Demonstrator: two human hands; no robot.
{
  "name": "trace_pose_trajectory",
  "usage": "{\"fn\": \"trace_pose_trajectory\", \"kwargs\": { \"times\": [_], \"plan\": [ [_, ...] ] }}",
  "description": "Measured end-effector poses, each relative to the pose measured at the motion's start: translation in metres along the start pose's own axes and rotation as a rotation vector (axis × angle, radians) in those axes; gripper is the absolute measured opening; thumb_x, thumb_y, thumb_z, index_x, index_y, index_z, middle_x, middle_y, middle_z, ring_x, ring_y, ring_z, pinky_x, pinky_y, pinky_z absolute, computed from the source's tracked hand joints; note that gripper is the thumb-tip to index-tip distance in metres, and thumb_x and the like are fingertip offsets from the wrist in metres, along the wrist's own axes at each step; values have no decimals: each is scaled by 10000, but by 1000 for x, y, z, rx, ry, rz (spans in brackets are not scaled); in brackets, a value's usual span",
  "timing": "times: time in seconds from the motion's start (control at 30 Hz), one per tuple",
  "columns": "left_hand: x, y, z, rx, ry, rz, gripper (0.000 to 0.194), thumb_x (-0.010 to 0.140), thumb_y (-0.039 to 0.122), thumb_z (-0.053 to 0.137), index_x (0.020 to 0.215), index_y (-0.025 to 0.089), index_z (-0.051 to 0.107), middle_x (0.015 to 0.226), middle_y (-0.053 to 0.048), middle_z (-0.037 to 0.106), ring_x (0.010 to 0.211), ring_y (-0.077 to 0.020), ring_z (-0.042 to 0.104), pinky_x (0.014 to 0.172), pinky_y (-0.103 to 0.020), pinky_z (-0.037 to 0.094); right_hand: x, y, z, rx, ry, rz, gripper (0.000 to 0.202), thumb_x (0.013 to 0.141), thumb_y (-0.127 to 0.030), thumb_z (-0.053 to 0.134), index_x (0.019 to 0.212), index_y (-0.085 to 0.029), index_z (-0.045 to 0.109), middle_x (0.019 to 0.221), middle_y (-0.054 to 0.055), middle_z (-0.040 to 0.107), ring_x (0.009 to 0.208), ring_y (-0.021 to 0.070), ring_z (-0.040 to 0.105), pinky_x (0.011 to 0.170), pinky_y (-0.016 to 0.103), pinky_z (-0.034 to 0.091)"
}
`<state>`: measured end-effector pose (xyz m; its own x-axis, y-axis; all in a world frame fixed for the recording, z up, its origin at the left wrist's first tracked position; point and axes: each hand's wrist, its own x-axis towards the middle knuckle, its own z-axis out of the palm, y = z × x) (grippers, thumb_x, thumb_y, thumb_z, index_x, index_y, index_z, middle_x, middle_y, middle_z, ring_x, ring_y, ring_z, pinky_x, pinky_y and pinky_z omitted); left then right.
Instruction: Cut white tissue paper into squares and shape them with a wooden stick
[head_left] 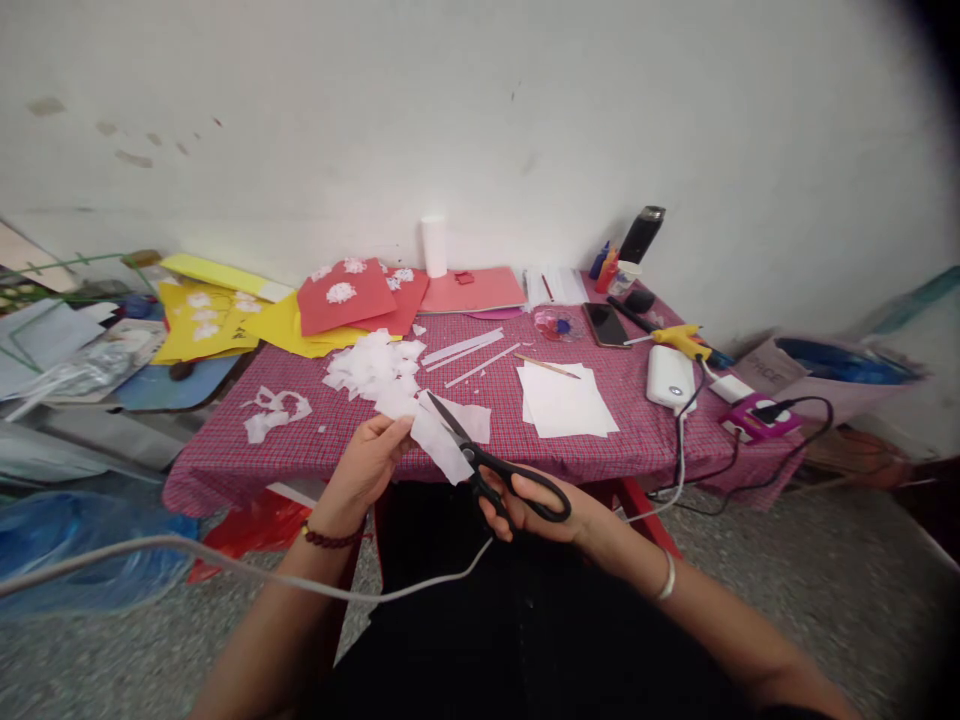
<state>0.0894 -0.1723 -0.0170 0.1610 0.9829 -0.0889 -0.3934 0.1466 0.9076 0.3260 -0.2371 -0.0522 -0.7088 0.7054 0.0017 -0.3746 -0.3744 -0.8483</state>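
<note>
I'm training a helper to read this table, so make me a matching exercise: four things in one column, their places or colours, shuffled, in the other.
Things
1. Scissors
2. Pencil
3. Glue gun
4. Power strip

Places or colours
A. Yellow
B. In the right hand
C. Purple, with a black plug in it
D. Lying across the white sheets

Pairs: 1-B, 2-D, 3-A, 4-C

On the table (225,470), paper strips (463,347) lie between a scrap pile (375,367) on the left and sheets (566,405) on the right. A pencil (547,366) lies on the sheets, a phone (606,326) behind them. Scissors (468,452) in the right hand (581,515) are before the strips.
</note>
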Motion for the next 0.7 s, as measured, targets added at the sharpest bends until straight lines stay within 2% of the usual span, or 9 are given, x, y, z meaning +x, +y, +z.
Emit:
{"fn": "trace_pose_trajectory", "kwargs": {
  "times": [0.17,0.4,0.53,0.7],
  "plan": [
    [2,4,-1,-72,69,47,205,607,257,862,684,140,713,704,-15,716,647,-103,627,653,-214,509,0,-1,1,20,-18,0,590,812,-657,610,1072,-132,540,829,37,563,634,105,514,569,237,396],
    [1,6,2,-97,70,23,227,597,256,868,665,138,687,687,-1,701,638,-86,618,651,-194,507,1,0,2,-17,-33,21,605,808,-674,598,1046,-119,571,813,39,576,620,104,516,547,235,396],
    [0,2,1,-74,49,15,211,627,259,849,700,144,688,718,-9,711,653,-101,632,649,-211,513,0,0,3,31,5,16,607,804,-660,616,1085,-127,550,833,42,580,637,109,533,571,238,415],
    [0,0,4,-63,72,-19,260,588,248,863,790,151,730,787,-30,746,705,-128,667,699,-243,538,0,-3,6,13,-12,27,614,812,-669,596,1082,-120,553,826,44,581,649,112,525,583,244,414]
  ]
}}
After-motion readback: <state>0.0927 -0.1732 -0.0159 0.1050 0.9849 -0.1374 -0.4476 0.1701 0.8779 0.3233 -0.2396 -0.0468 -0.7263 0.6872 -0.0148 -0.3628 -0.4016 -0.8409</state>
